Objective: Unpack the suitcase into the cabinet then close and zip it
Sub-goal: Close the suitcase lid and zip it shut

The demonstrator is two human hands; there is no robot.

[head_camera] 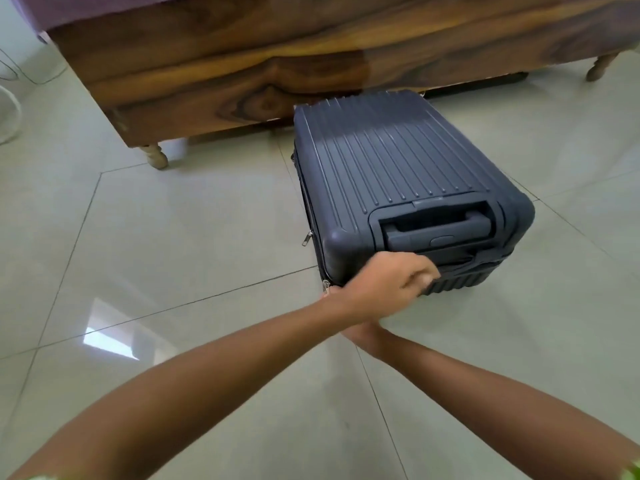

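Forearms: yours cross in the near foreground, the left one lying over the right wrist.
Left hand (391,282): fingers curled over the near end of the suitcase (398,164), gripping the shell edge at the seam just below the recessed handle (436,225).
Right hand (360,332): mostly hidden under the left wrist; fingertips appear to reach the zip pull (326,285) at the near left corner. You cannot tell whether they pinch it.
Suitcase: dark blue, ribbed, lying flat on the floor (173,237), lid down on the base. Its far end sits just by the bed frame (242,64).
Second pull (307,238): hangs on the left side seam, further along.
Cabinet: not in view.
Step in hand: judged to be zipping. The lid is already shut, so unpacking looks done, though the inside is not visible.
Progress: late in the task; how much of the seam is closed cannot be read from here.
Next move: keep the left hand pressing the shell so the halves stay aligned, and draw the corner pull along the seam towards the second pull. The corner bend is where the zip is likely to snag.
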